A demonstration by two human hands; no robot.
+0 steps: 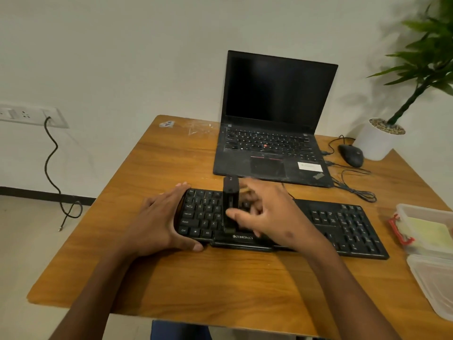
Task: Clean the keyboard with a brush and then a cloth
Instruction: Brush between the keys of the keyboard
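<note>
Head view: the black full-size plastic keyboard (282, 224) lies across the middle of the square wood-grain table (220, 278), parallel to the near edge, with a wide band of bare tabletop between them. The left hand (159, 222) clasps the keyboard's left end, fingers along the far edge, thumb on the near edge. The right hand (267, 217) pinches a black brush (230, 204) with thumb and curled fingers; the brush stands roughly upright on the letter keys. Behind the keyboard, just apart, sits 1 open black laptop (274, 133); a black wired mouse (351, 155) and a white plant pot (377, 141) occupy the far right corner. At the right edge, 1 clear plastic container (426, 229) with a red clip holds a yellowish cloth-like item, not identifiable; 1 clear lid (436, 285) lies nearer.
</note>
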